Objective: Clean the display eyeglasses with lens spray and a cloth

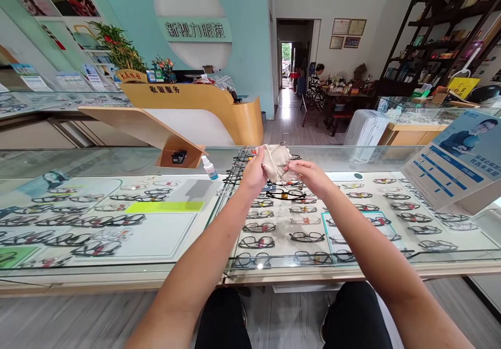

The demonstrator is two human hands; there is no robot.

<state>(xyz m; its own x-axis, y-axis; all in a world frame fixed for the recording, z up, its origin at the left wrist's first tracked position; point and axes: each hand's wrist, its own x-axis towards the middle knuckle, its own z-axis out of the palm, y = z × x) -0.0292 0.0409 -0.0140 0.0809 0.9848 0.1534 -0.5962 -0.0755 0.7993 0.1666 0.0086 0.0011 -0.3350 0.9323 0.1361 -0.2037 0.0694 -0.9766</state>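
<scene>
A beige cloth (273,162) is held above the glass counter. My left hand (255,172) is closed on the cloth's left side, thumb on top. My right hand (309,176) pinches at the cloth's right edge, where thin parts of a pair of glasses seem to show; the small detail there is hard to make out. Just below the hands lies a dark-framed pair of glasses (286,194) on the glass top. More frames stand in a cluster behind and left of my left hand. A white spray bottle (210,168) with a blue label is upright to the left.
Rows of glasses (256,242) fill the glass counter (321,272). A slanted wooden stand (156,130) is at the left, a blue-and-white sign (456,156) at the right. A person (315,85) sits at a table in the back.
</scene>
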